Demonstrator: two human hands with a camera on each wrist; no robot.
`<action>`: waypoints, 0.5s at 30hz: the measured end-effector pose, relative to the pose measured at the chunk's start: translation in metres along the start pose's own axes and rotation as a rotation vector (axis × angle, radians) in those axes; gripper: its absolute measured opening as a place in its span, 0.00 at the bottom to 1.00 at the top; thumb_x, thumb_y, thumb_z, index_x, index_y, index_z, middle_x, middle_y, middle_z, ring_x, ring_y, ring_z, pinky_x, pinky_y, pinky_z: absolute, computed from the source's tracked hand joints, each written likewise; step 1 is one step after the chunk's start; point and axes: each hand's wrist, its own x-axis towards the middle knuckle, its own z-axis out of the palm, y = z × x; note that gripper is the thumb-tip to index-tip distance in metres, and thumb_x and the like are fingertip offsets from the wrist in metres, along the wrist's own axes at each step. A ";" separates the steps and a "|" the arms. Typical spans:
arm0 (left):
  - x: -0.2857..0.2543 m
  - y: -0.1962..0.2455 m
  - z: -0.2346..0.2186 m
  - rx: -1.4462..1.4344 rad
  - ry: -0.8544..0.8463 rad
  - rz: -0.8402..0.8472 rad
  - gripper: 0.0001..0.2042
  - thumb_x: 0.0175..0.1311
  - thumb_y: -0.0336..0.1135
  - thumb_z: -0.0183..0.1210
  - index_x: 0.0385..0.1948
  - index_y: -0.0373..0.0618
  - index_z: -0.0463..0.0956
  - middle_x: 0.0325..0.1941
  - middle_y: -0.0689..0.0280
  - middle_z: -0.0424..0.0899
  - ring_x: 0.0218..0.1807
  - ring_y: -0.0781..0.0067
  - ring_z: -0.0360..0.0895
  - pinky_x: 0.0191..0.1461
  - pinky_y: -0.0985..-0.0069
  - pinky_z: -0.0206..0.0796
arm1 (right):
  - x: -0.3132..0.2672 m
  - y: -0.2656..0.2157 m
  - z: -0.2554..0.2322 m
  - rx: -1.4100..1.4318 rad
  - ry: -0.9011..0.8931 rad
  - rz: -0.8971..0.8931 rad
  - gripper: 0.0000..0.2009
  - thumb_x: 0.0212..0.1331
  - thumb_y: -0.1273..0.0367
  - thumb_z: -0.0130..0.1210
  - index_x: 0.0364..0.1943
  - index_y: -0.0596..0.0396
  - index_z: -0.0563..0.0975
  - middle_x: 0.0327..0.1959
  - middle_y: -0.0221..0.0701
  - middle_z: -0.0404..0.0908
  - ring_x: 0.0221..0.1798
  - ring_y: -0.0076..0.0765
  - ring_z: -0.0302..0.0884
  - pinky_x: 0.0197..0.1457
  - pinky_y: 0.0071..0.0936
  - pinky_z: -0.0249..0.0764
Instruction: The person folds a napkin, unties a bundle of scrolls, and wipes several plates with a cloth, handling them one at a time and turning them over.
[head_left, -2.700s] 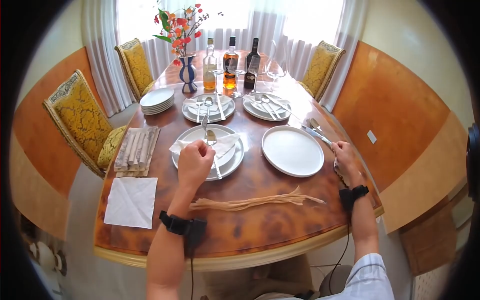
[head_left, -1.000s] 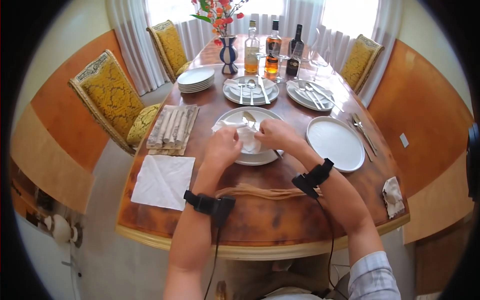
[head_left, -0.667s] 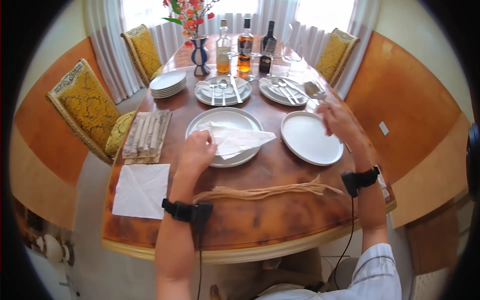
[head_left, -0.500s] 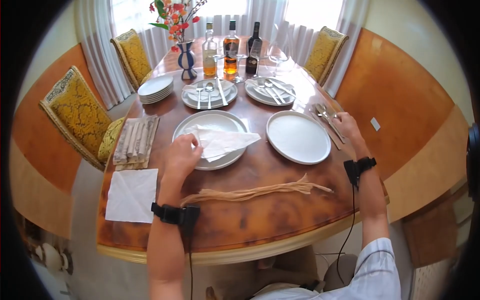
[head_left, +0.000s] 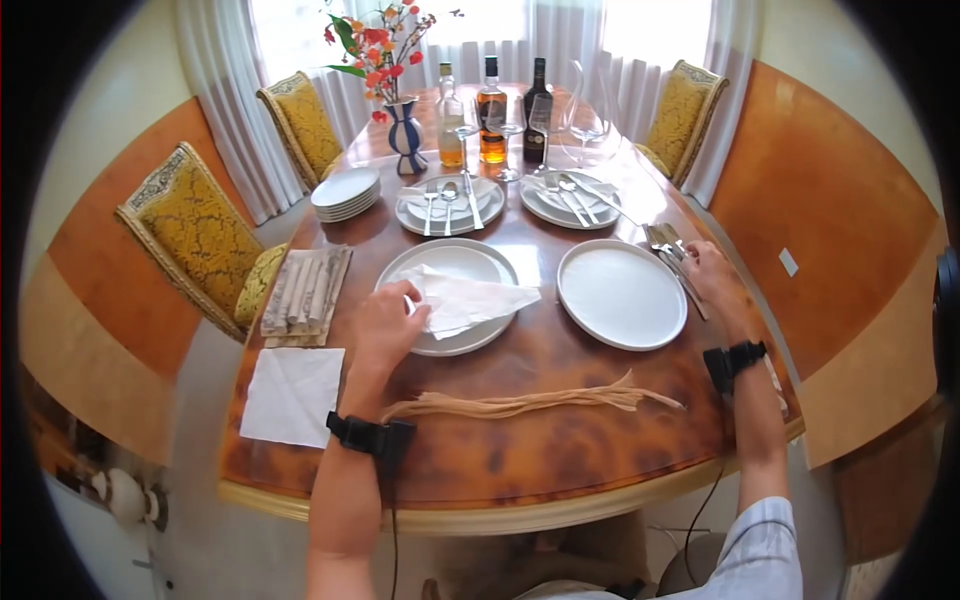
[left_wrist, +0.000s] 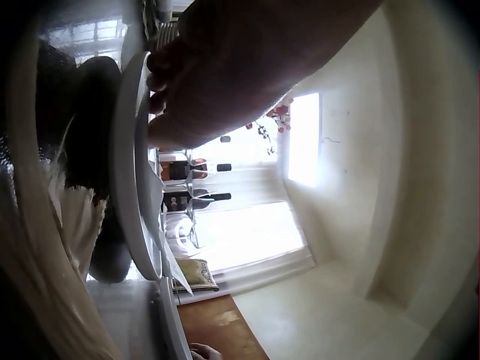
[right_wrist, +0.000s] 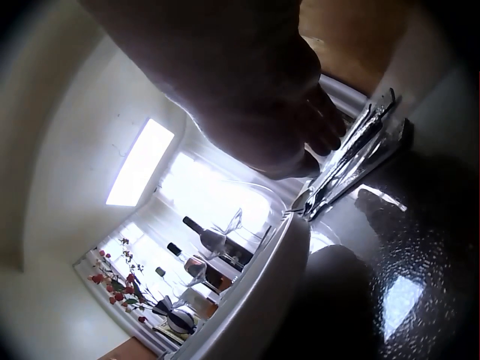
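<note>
My left hand (head_left: 385, 325) pinches the left end of a folded white napkin (head_left: 465, 300), which lies across stacked round plates (head_left: 490, 250). The left wrist view shows the fingers (left_wrist: 157, 101) at the rim of a plate (left_wrist: 131, 172). At the table's right side my right hand (head_left: 718, 285) rests its relaxed fingers by several forks, spoons and knives (head_left: 670, 250). Those fingers (right_wrist: 322, 127) are close over the metal cutlery (right_wrist: 349, 161) in the right wrist view; whether they grip a piece is unclear. Between the hands sits a bare plate (head_left: 622, 295).
Twisted tan strands (head_left: 520, 403) lie near the front edge. On the left are a flat white napkin (head_left: 290, 395), rolled cloths (head_left: 303, 290) and stacked plates (head_left: 346, 190). Farther back stand two place settings, a vase (head_left: 405, 140), bottles (head_left: 492, 125) and glasses (head_left: 583, 125).
The cutlery that lay on the napkin has left the plate, and my right hand has carried pieces to the right-hand pile. The left hand has stayed at the napkin since.
</note>
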 end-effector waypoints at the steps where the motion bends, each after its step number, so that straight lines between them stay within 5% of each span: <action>1: -0.002 0.008 -0.004 -0.030 -0.007 0.019 0.12 0.57 0.41 0.70 0.36 0.44 0.85 0.34 0.58 0.86 0.38 0.55 0.85 0.45 0.58 0.76 | -0.009 -0.020 -0.015 0.072 0.007 -0.072 0.14 0.67 0.70 0.59 0.54 0.56 0.82 0.54 0.42 0.86 0.54 0.46 0.86 0.57 0.39 0.81; 6: -0.008 0.031 0.009 -0.204 -0.084 0.270 0.14 0.56 0.40 0.73 0.37 0.40 0.83 0.42 0.53 0.83 0.45 0.51 0.82 0.51 0.58 0.74 | -0.057 -0.124 -0.046 0.346 -0.074 -0.472 0.13 0.66 0.71 0.62 0.53 0.56 0.83 0.51 0.39 0.86 0.51 0.41 0.85 0.54 0.36 0.81; 9: -0.011 0.036 0.020 -0.179 -0.052 0.426 0.13 0.56 0.37 0.72 0.36 0.40 0.83 0.44 0.51 0.82 0.47 0.48 0.81 0.54 0.58 0.73 | -0.076 -0.181 -0.031 0.397 -0.234 -0.666 0.15 0.64 0.71 0.64 0.54 0.55 0.80 0.54 0.41 0.82 0.55 0.54 0.81 0.59 0.41 0.78; 13: -0.008 0.036 0.017 -0.242 -0.118 0.313 0.10 0.58 0.34 0.70 0.38 0.42 0.84 0.40 0.52 0.85 0.44 0.43 0.82 0.52 0.60 0.75 | -0.079 -0.220 0.005 0.388 -0.247 -0.801 0.19 0.62 0.69 0.65 0.57 0.57 0.78 0.54 0.43 0.81 0.58 0.54 0.79 0.61 0.42 0.76; 15: -0.009 0.047 0.005 -0.369 -0.085 0.199 0.09 0.64 0.34 0.68 0.40 0.41 0.84 0.40 0.56 0.88 0.41 0.51 0.85 0.48 0.66 0.76 | -0.081 -0.232 0.005 0.485 -0.285 -0.744 0.19 0.64 0.67 0.66 0.57 0.59 0.77 0.57 0.43 0.81 0.58 0.49 0.80 0.63 0.39 0.76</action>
